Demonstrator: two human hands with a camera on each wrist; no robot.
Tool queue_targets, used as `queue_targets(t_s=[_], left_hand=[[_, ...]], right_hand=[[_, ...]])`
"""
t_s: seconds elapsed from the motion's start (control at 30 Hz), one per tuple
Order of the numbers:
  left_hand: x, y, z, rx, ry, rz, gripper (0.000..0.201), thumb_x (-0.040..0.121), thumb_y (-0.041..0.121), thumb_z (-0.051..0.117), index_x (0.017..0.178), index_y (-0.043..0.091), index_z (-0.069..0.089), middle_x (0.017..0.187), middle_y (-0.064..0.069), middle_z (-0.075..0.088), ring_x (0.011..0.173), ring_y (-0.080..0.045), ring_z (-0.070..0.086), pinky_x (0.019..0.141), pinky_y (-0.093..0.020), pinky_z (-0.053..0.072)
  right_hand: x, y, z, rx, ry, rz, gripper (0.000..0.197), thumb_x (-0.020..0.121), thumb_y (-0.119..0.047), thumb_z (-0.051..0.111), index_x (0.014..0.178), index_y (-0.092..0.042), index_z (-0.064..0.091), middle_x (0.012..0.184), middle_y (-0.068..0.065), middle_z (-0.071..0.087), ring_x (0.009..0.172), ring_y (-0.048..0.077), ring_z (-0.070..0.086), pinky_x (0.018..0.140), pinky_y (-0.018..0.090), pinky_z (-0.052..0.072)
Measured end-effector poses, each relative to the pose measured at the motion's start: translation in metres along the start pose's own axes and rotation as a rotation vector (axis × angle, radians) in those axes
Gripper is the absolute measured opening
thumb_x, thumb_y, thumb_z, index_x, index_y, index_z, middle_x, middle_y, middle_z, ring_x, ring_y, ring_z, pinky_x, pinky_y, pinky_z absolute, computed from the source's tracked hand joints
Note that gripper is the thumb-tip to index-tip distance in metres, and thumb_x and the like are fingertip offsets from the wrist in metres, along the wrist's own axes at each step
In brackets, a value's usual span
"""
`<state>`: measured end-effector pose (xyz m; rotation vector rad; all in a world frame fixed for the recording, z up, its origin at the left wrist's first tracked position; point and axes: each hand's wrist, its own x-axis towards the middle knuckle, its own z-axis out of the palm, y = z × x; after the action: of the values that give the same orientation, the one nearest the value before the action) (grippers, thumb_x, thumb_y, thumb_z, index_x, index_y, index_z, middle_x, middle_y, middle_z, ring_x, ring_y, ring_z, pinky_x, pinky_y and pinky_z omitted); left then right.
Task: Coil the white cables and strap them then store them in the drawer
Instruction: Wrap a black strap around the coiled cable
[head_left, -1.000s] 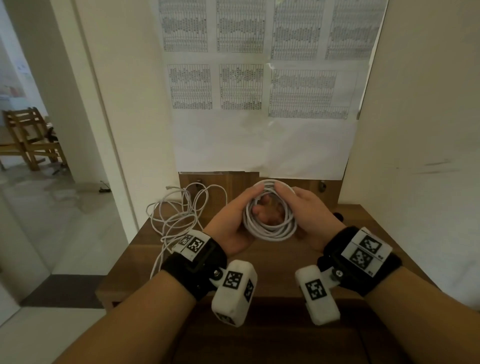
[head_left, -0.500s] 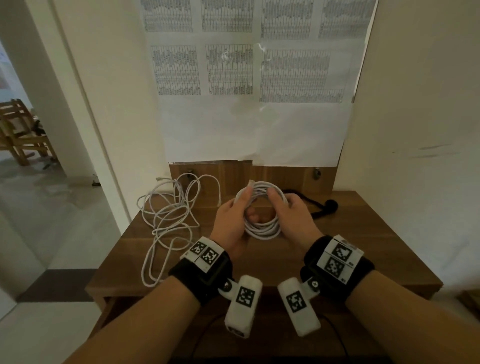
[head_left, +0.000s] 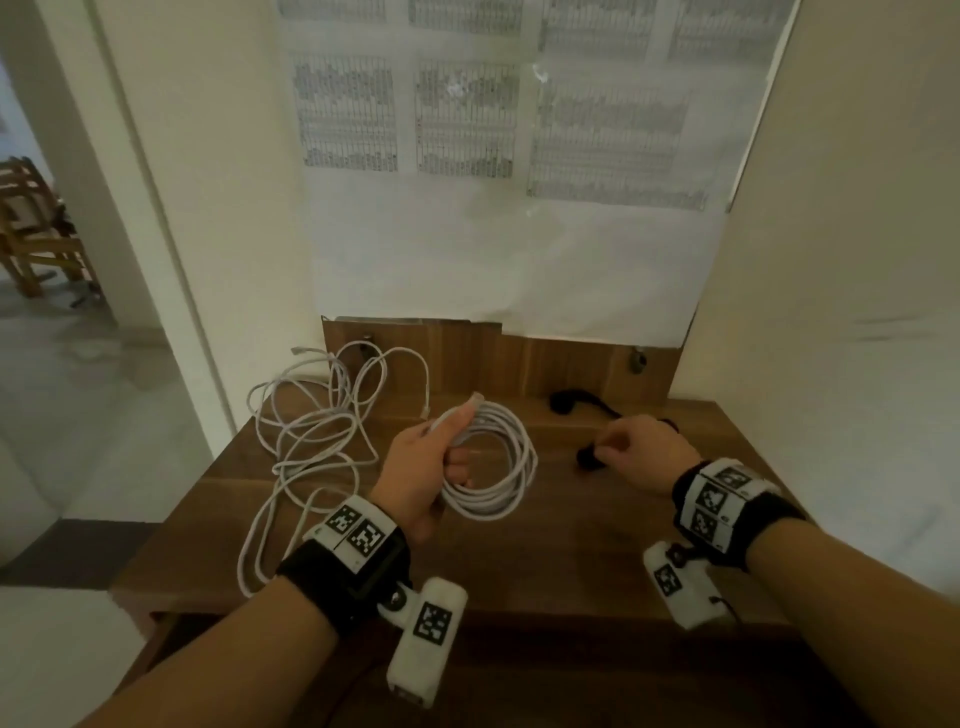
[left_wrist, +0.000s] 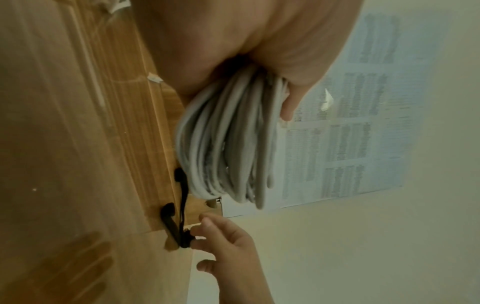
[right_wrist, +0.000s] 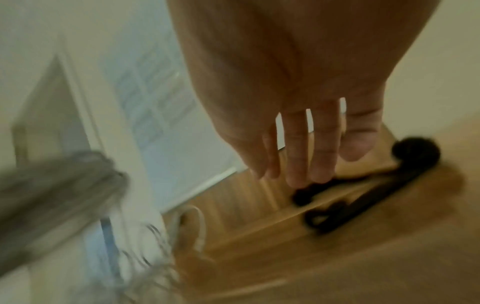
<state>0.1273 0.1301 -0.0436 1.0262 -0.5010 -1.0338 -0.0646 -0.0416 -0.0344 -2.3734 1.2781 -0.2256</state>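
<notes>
My left hand (head_left: 441, 462) grips a coiled white cable (head_left: 498, 467) by its left side, with a plug end sticking up past the fingers. The coil (left_wrist: 228, 154) hangs from that hand (left_wrist: 285, 98) over the wooden table (head_left: 571, 551). To the right, my right hand (head_left: 628, 447) reaches down onto a black strap (head_left: 587, 458) lying on the table. Its fingers (right_wrist: 298, 164) are straight, with their tips touching the strap (right_wrist: 302, 195). A second white cable (head_left: 311, 441) lies loose and tangled at the table's left.
Another black strap (head_left: 569, 402) lies by the wooden back panel (head_left: 519, 364). Walls close in behind and on the right, with papers taped above. The table's left edge borders an open doorway; a wooden chair (head_left: 31, 239) stands far left.
My right hand has let go of the coil and moved right, down to the black strap. My left hand now holds the coil alone.
</notes>
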Motion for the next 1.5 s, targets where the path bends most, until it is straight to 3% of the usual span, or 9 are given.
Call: queue_targets(t_s=[0.1, 0.23, 0.47, 0.83, 0.9, 1.07, 1.33, 1.43, 1.5], left_hand=[[0.007, -0.003, -0.002, -0.021, 0.008, -0.018, 0.039, 0.092, 0.029, 0.066, 0.119, 0.001, 0.066, 0.053, 0.008, 0.034, 0.042, -0.007, 0.033, 0.041, -0.02, 0.035], [0.013, -0.006, -0.009, -0.046, 0.013, -0.095, 0.035, 0.092, 0.032, 0.066, 0.114, 0.005, 0.067, 0.051, 0.009, 0.032, 0.041, -0.006, 0.033, 0.04, -0.019, 0.034], [0.016, -0.008, -0.011, -0.045, 0.008, -0.148, 0.027, 0.091, 0.035, 0.068, 0.103, 0.011, 0.067, 0.052, 0.009, 0.033, 0.041, -0.005, 0.033, 0.04, -0.018, 0.034], [0.013, -0.005, -0.004, -0.058, -0.036, -0.141, 0.026, 0.088, 0.034, 0.071, 0.102, 0.013, 0.068, 0.055, 0.008, 0.031, 0.041, -0.006, 0.032, 0.041, -0.019, 0.034], [0.01, -0.004, -0.003, -0.069, -0.059, -0.14, 0.021, 0.089, 0.034, 0.071, 0.097, 0.015, 0.069, 0.056, 0.008, 0.03, 0.041, -0.006, 0.031, 0.041, -0.018, 0.034], [0.004, 0.003, 0.0, -0.159, -0.171, -0.161, 0.023, 0.088, 0.035, 0.065, 0.101, 0.018, 0.069, 0.06, 0.006, 0.036, 0.042, -0.004, 0.035, 0.042, -0.016, 0.034], [0.004, 0.017, 0.007, -0.377, -0.369, -0.229, 0.05, 0.102, 0.046, 0.046, 0.127, 0.004, 0.054, 0.057, -0.003, 0.058, 0.044, -0.012, 0.057, 0.059, -0.028, 0.055], [-0.001, 0.026, 0.013, -0.503, -0.612, -0.245, 0.061, 0.106, 0.042, 0.033, 0.131, -0.01, 0.053, 0.082, -0.025, 0.069, 0.076, -0.035, 0.072, 0.085, -0.044, 0.055], [0.001, 0.028, 0.018, -0.346, -0.592, -0.195, 0.06, 0.105, 0.046, 0.035, 0.129, -0.005, 0.056, 0.072, -0.014, 0.068, 0.063, -0.023, 0.069, 0.078, -0.036, 0.056]], right_hand=[[0.03, 0.018, -0.004, -0.36, -0.064, 0.02, 0.039, 0.1, -0.016, 0.053, 0.138, -0.023, 0.053, 0.14, 0.006, 0.055, 0.123, 0.026, 0.056, 0.1, 0.036, 0.048], [0.044, 0.018, 0.011, -0.337, -0.194, -0.04, 0.056, 0.096, 0.002, 0.049, 0.145, -0.025, 0.047, 0.146, 0.006, 0.05, 0.128, 0.027, 0.053, 0.099, 0.033, 0.048], [0.051, 0.021, 0.024, -0.471, -0.189, -0.104, 0.023, 0.098, -0.03, 0.059, 0.12, -0.023, 0.063, 0.12, 0.003, 0.061, 0.105, 0.021, 0.059, 0.092, 0.034, 0.05], [0.033, -0.002, -0.026, 0.563, 0.362, -0.06, 0.012, 0.106, -0.016, 0.041, 0.117, -0.015, 0.046, 0.105, 0.016, 0.067, 0.072, 0.019, 0.065, 0.053, 0.026, 0.048], [0.026, -0.013, -0.039, 0.81, 0.315, -0.042, 0.009, 0.107, -0.013, 0.038, 0.114, -0.012, 0.043, 0.103, 0.02, 0.071, 0.062, 0.014, 0.07, 0.043, 0.024, 0.046], [-0.003, -0.045, -0.057, 1.199, 0.178, -0.067, 0.012, 0.108, -0.015, 0.036, 0.113, -0.013, 0.047, 0.093, 0.015, 0.077, 0.078, 0.024, 0.077, 0.056, 0.033, 0.058], [-0.019, -0.075, -0.053, 1.175, 0.036, -0.112, 0.014, 0.108, -0.019, 0.04, 0.112, -0.015, 0.052, 0.098, 0.013, 0.078, 0.089, 0.028, 0.076, 0.06, 0.036, 0.06], [-0.018, -0.081, -0.039, 1.014, 0.021, -0.174, 0.013, 0.104, -0.017, 0.051, 0.113, -0.014, 0.06, 0.098, 0.008, 0.077, 0.088, 0.025, 0.075, 0.068, 0.038, 0.062], [-0.018, -0.085, -0.031, 0.91, 0.05, -0.233, 0.011, 0.1, -0.018, 0.059, 0.107, -0.016, 0.067, 0.096, 0.004, 0.075, 0.082, 0.019, 0.072, 0.073, 0.034, 0.06]])
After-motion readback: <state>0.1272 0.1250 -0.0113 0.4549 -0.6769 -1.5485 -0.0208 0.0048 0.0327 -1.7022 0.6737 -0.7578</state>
